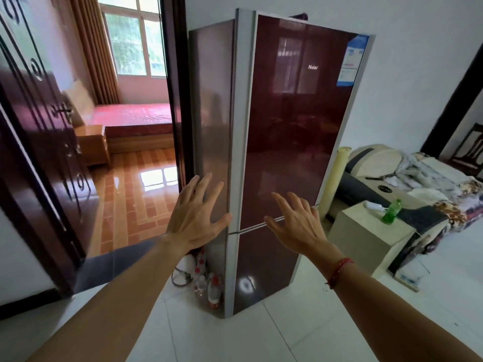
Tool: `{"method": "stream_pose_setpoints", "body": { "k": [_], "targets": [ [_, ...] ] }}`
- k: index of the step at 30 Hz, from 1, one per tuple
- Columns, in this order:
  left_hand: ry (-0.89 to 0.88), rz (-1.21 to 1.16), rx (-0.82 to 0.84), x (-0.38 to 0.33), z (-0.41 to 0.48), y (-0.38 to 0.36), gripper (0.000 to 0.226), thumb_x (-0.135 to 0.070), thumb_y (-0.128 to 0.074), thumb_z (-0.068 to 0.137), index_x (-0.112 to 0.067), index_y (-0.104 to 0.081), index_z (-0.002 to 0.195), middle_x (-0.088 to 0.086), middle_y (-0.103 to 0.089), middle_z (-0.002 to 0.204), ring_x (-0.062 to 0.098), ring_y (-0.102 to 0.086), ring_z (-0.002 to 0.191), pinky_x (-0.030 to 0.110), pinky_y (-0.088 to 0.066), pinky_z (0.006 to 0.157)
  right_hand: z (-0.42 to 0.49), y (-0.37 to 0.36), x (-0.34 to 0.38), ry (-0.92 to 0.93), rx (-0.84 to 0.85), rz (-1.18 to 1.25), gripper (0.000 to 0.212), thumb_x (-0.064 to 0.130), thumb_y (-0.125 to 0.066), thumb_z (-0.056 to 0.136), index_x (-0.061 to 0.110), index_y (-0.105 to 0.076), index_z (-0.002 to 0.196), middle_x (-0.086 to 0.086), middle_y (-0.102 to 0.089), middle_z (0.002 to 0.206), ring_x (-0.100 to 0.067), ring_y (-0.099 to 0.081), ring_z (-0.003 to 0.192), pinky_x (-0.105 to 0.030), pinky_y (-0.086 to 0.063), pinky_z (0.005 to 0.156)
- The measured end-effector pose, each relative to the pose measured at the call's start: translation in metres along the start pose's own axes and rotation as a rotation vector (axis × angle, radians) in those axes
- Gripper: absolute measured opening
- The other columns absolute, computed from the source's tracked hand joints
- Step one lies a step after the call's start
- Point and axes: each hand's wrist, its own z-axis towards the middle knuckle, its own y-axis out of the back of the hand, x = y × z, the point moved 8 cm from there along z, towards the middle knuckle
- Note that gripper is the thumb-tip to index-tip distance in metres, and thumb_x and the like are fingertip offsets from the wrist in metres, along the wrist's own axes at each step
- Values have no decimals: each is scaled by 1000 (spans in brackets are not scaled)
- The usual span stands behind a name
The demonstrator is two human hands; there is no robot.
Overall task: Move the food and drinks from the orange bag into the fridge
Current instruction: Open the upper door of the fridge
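Fridge [295,126] stands upright on the tiled floor against the wall, right of a doorway. Long axis vertical, near corner toward the person, dark red front facing out and slightly right. Upper door [300,105] and lower door [264,270] both closed. Orange bag, food and drinks not in view.

Handling, judged: doors stiff and fairly heavy, and the glossy front is likely slippery to a flat palm. No handle shows, so best hold is probably the silver edge strip [241,126] down the left of the door, pulling out from there.

Left hand [194,218] open, fingers spread, over the fridge's side panel with thumb by the strip; contact unclear. Right hand [298,226] open, fingers spread, in front of the seam between the doors; holds nothing.

Plastic bottles [209,286] on the floor beside the fridge. Green bottle [391,212] on a beige box [366,239] to the right.
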Motion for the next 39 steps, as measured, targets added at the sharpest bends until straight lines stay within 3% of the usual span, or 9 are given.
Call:
{"method": "stream_pose_setpoints", "body": {
  "k": [21, 29, 34, 39],
  "targets": [
    [19, -46, -62, 37, 138, -36, 85, -73, -32, 85, -23, -24, 154, 6, -18, 163, 30, -15, 149, 48, -24, 118, 158, 11, -19, 5, -104, 57, 75, 62, -47, 97, 35, -18, 160, -10, -20, 166, -33, -27, 149, -51, -30, 115],
    [190, -375, -112, 45, 200, -39, 84, -73, -34, 85, -28, -20, 154, 0, -20, 161, 21, -19, 148, 50, -35, 113, 196, -7, -16, -30, -80, 173, 80, 62, -51, 94, 39, -11, 160, -12, -15, 167, -35, -25, 148, -55, -35, 112],
    [277, -561, -137, 45, 244, -36, 75, -64, -44, 92, -32, -16, 154, 0, -20, 162, 25, -27, 146, 51, -35, 112, 220, -27, -4, -60, -56, 301, 91, 59, -56, 93, 39, 2, 160, -16, -2, 168, -39, -17, 152, -59, -37, 112],
    [362, -652, -149, 52, 275, -47, 75, -68, -46, 89, -29, -28, 151, 1, -33, 156, 26, -37, 140, 53, -39, 109, 242, -48, 9, -88, -59, 419, 106, 57, -63, 90, 39, 17, 157, -20, 15, 167, -42, -9, 155, -58, -40, 112]
  ]
}}
